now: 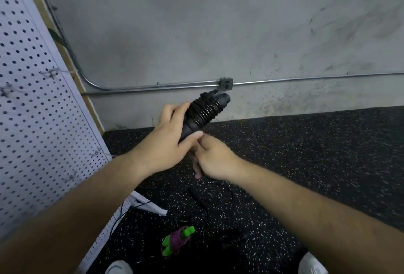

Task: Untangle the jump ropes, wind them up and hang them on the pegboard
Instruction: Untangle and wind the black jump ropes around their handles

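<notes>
Centrally, a black jump rope (204, 112), its cord wound round the paired handles, is held tilted in the air before the wall (196, 33). The left hand (168, 142) grips its lower end. The right hand (215, 158) sits just beside it, fingers curled; whether it pinches any cord cannot be told. On the floor (306, 153) below lie a loose black rope (209, 195) and a wound green-and-purple rope (178, 237). The pegboard (32, 99) stands at left.

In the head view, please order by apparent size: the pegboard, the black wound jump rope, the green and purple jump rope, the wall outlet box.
1. pegboard
2. black wound jump rope, though it is held nearer the camera
3. green and purple jump rope
4. wall outlet box, also the farthest away
</notes>
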